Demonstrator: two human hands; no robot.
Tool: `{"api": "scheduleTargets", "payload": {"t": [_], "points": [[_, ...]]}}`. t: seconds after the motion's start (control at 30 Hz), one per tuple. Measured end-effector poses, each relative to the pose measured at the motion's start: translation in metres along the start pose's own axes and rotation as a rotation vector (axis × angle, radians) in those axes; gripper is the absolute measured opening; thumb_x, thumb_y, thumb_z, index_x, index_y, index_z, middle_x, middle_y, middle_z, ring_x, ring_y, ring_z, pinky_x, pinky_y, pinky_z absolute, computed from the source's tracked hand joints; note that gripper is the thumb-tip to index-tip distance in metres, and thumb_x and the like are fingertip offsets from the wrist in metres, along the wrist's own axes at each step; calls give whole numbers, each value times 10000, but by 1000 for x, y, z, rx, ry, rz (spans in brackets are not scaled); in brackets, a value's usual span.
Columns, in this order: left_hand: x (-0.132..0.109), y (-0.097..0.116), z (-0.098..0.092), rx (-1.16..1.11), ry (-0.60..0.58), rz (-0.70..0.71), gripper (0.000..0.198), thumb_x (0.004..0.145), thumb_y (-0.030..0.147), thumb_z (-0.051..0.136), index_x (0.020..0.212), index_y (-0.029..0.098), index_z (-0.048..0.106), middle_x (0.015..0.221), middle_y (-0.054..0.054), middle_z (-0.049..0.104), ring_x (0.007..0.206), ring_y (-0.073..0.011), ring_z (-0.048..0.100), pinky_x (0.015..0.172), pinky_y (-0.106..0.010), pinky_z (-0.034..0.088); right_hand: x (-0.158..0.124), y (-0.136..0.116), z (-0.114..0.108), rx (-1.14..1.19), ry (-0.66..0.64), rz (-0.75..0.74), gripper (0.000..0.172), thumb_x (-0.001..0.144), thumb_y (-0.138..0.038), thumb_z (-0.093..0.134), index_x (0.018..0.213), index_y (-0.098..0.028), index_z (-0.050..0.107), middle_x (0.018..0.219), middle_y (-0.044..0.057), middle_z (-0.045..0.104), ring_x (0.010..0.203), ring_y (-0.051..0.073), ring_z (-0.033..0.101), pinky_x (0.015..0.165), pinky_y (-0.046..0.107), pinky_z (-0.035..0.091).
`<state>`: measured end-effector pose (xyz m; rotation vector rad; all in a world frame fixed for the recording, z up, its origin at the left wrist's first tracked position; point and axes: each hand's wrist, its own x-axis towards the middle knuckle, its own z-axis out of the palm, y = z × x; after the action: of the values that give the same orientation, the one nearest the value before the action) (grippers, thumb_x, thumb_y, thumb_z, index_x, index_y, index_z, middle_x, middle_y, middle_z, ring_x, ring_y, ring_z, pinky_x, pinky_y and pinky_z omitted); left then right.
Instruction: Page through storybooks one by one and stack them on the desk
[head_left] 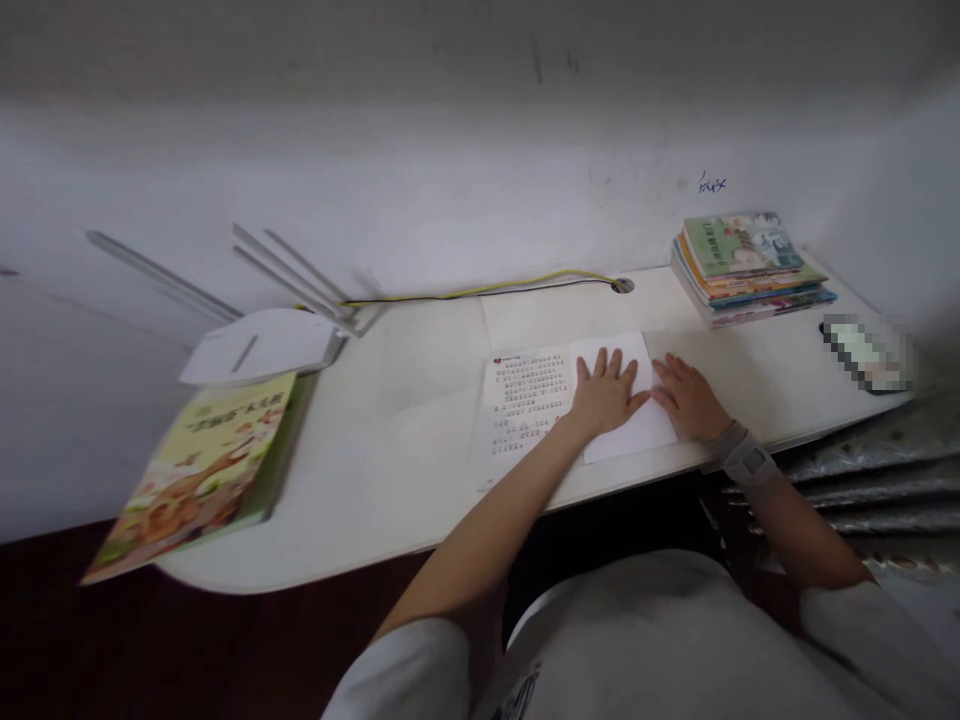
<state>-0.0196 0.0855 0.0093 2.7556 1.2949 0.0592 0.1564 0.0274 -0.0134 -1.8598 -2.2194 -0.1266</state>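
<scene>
Head view: we see a picture book [195, 475] and a white router [255, 345] at the left of the white desk [397, 370]. Our open left hand [606, 395] and right hand [688, 398] lie flat, just apart, on a white sheet [645, 430] overlapping a printed page [525, 395]. Stacked books [750, 265] sit beyond, to the right.

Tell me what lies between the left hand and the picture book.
In the head view, a printed sheet lies on the white desk between the left hand and the picture book.
</scene>
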Motion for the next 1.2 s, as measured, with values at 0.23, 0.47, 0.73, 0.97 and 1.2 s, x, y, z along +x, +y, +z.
{"api": "scheduleTargets", "payload": {"t": [0.23, 0.47, 0.73, 0.97, 1.2], "points": [[-3, 0, 0, 43, -4, 11, 658, 922, 591, 260, 1439, 194, 351, 1480, -176, 365, 1359, -400, 291, 1038, -685, 194, 19, 3, 0, -39, -49, -23, 467, 946, -455, 387, 1335, -238, 530, 1440, 176, 420, 1238, 316, 456, 973, 445, 375], [20, -11, -2, 13, -5, 91, 666, 906, 609, 295, 1397, 171, 401, 1502, -179, 321, 1406, -367, 204, 1074, -586, 235, 36, 5, 14, -66, -9, -22, 477, 964, -435, 329, 1323, -201, 538, 1388, 143, 502, 1261, 331, 412, 997, 478, 316], [17, -19, -5, -2, -85, 104, 688, 909, 615, 267, 1425, 168, 346, 1521, -141, 312, 1399, -336, 259, 1106, -594, 165, 33, 2, 13, -27, -7, 20, 490, 980, -383, 267, 1317, -141, 528, 1394, 139, 501, 1282, 326, 412, 1033, 481, 297], [19, -27, -2, -54, -79, 126, 707, 876, 630, 335, 1433, 195, 332, 1505, -146, 338, 1403, -336, 238, 1096, -610, 175, 34, 2, 16, 33, 13, 29, 490, 978, -362, 261, 1326, -119, 506, 1416, 163, 471, 1330, 309, 375, 1040, 508, 296], [32, -26, -1, -92, -102, 150, 706, 874, 618, 340, 1380, 128, 369, 1550, -178, 214, 1430, -317, 176, 1121, -547, 166, 34, 0, 13, 31, 24, 29, 499, 973, -383, 276, 1370, -143, 460, 1464, 156, 409, 1351, 314, 348, 1043, 513, 303]]}}
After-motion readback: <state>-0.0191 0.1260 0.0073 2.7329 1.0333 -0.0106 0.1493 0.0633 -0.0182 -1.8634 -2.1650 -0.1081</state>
